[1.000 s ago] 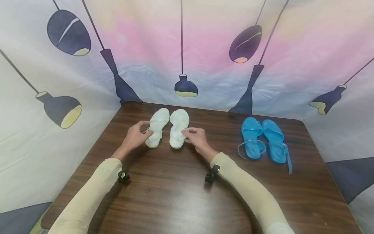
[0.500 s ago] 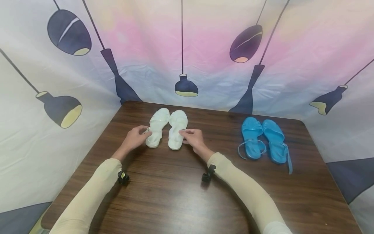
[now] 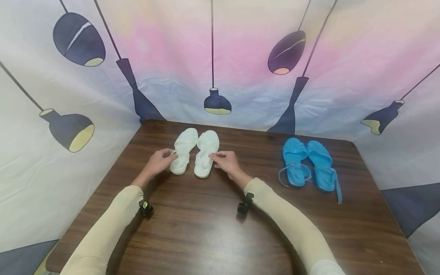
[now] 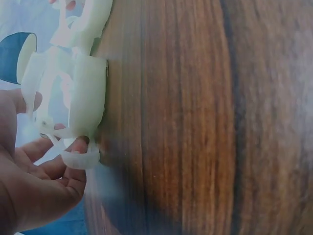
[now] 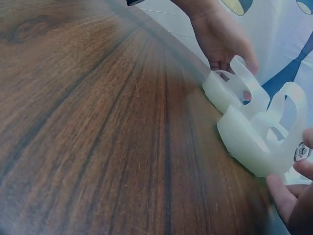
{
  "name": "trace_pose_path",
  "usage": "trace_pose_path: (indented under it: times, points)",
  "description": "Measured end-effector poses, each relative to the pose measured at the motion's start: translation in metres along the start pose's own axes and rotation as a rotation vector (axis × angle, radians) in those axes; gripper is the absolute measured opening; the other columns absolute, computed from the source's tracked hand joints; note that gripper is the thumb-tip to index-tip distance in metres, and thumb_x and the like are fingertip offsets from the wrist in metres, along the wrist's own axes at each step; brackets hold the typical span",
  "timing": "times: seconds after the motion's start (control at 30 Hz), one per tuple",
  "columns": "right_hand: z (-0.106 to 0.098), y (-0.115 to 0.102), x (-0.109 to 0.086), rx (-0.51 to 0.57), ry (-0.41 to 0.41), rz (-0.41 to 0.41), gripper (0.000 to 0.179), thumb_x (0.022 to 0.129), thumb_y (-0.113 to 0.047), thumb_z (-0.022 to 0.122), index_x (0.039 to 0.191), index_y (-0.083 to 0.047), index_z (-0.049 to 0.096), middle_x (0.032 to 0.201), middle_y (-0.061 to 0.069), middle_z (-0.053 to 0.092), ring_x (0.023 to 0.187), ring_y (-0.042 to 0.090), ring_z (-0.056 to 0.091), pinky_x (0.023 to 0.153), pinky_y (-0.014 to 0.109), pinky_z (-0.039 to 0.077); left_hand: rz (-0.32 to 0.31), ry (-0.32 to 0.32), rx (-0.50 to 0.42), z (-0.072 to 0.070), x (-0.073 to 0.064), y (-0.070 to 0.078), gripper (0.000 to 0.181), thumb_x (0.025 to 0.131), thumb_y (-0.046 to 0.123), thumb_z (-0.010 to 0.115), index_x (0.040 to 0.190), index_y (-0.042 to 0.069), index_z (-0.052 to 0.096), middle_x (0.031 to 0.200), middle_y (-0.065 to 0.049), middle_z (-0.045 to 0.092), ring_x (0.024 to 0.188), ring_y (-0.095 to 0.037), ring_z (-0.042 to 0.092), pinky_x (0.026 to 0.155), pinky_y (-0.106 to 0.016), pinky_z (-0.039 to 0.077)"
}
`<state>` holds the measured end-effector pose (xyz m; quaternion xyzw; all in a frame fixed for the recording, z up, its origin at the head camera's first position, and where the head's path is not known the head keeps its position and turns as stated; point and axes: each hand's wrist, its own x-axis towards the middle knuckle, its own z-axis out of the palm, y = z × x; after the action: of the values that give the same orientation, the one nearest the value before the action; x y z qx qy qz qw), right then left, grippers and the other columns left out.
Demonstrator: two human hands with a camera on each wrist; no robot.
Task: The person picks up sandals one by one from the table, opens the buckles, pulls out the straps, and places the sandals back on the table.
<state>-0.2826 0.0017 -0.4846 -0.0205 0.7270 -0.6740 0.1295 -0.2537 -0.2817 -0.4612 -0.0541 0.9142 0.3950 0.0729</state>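
Two pale white jelly sandals lie side by side on the table, toes pointing to its back edge. My left hand (image 3: 158, 162) holds the left white sandal (image 3: 186, 142) by its outer side, thumb above and fingers low beside the strap (image 4: 30, 93). With thumb and fingers my right hand (image 3: 227, 162) holds the outer side of the right white sandal (image 3: 208, 142), close to its metal buckle (image 5: 301, 152). Both ankle straps stand up in loops in the right wrist view. The toes of the pair nearly touch, while the heels are slightly apart.
To the right on the brown wooden table (image 3: 192, 229) lie a blue sandal (image 3: 295, 152) and a second blue sandal (image 3: 319, 160), straps loose. A printed cloth backdrop (image 3: 182, 57) rises behind the table and at both sides.
My right hand has shifted the right white sandal a little left and toward me, closer to the other one. My left hand has stayed nearly still on the left sandal.
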Motion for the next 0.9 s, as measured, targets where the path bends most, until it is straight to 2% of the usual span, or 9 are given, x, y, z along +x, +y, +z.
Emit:
trace_pose_path:
  times: [0.1,0.2,0.33,0.5,0.67,0.73,0.8,0.9]
  points:
    - [-0.001,0.002,0.000,-0.026,0.001,0.005,0.040,0.092,-0.028,0.078,0.117,0.003,0.073,0.118,0.016,0.071,0.100,0.027,0.074,0.080,0.031,0.062,-0.011,0.015,-0.026,0.001,0.001,0.000,0.059,0.102,0.043,0.054,0.141,-0.001,0.053,0.145,-0.028,0.051,0.129,-0.041,0.053,0.104,-0.054,0.047]
    - [-0.002,0.003,0.000,-0.045,-0.005,0.000,0.041,0.093,-0.031,0.076,0.118,0.001,0.072,0.118,0.015,0.071,0.102,0.027,0.073,0.080,0.032,0.062,-0.030,0.042,-0.066,0.000,0.002,0.001,0.055,0.102,0.040,0.055,0.137,-0.003,0.058,0.139,-0.027,0.057,0.118,-0.036,0.059,0.094,-0.043,0.053]
    - [-0.006,0.003,-0.001,-0.092,0.000,-0.011,0.040,0.094,-0.038,0.075,0.117,-0.006,0.075,0.117,0.011,0.073,0.098,0.024,0.074,0.083,0.034,0.061,-0.049,0.068,-0.130,-0.001,0.003,0.002,0.050,0.101,0.036,0.059,0.133,-0.003,0.062,0.134,-0.025,0.061,0.112,-0.030,0.061,0.082,-0.031,0.054]
    - [-0.014,-0.002,-0.003,-0.211,0.055,-0.048,0.037,0.091,-0.045,0.076,0.114,-0.016,0.078,0.115,0.005,0.074,0.086,0.024,0.075,0.082,0.037,0.059,-0.062,0.078,-0.207,-0.004,0.002,0.001,0.051,0.101,0.036,0.062,0.134,-0.003,0.061,0.137,-0.025,0.059,0.112,-0.030,0.058,0.080,-0.031,0.054]
    - [-0.023,-0.012,-0.006,-0.351,0.117,-0.178,0.034,0.091,-0.040,0.076,0.115,-0.016,0.078,0.118,0.004,0.074,0.104,0.024,0.069,0.092,0.043,0.055,-0.055,0.104,-0.243,-0.009,-0.001,0.003,0.054,0.101,0.037,0.062,0.137,-0.003,0.060,0.142,-0.024,0.056,0.117,-0.031,0.053,0.082,-0.032,0.046]
    - [-0.027,-0.017,-0.007,-0.389,0.127,-0.242,0.034,0.092,-0.038,0.076,0.115,-0.014,0.078,0.121,0.003,0.074,0.112,0.023,0.067,0.097,0.042,0.053,-0.043,0.123,-0.254,-0.010,-0.002,0.006,0.053,0.100,0.036,0.063,0.136,-0.003,0.061,0.140,-0.023,0.058,0.112,-0.029,0.052,0.079,-0.030,0.043]
    - [-0.029,-0.023,-0.008,-0.394,0.121,-0.293,0.035,0.092,-0.036,0.076,0.116,-0.011,0.077,0.122,0.004,0.074,0.114,0.023,0.068,0.098,0.043,0.054,-0.023,0.136,-0.265,-0.012,-0.005,0.009,0.052,0.101,0.034,0.063,0.135,-0.004,0.061,0.137,-0.023,0.060,0.106,-0.027,0.053,0.076,-0.028,0.044]
    - [-0.031,-0.032,-0.012,-0.402,0.103,-0.354,0.036,0.092,-0.036,0.076,0.117,-0.009,0.077,0.121,0.004,0.074,0.106,0.020,0.071,0.092,0.040,0.057,-0.004,0.164,-0.277,-0.014,-0.009,0.016,0.050,0.100,0.034,0.064,0.133,-0.004,0.062,0.132,-0.022,0.063,0.099,-0.023,0.054,0.075,-0.026,0.045]
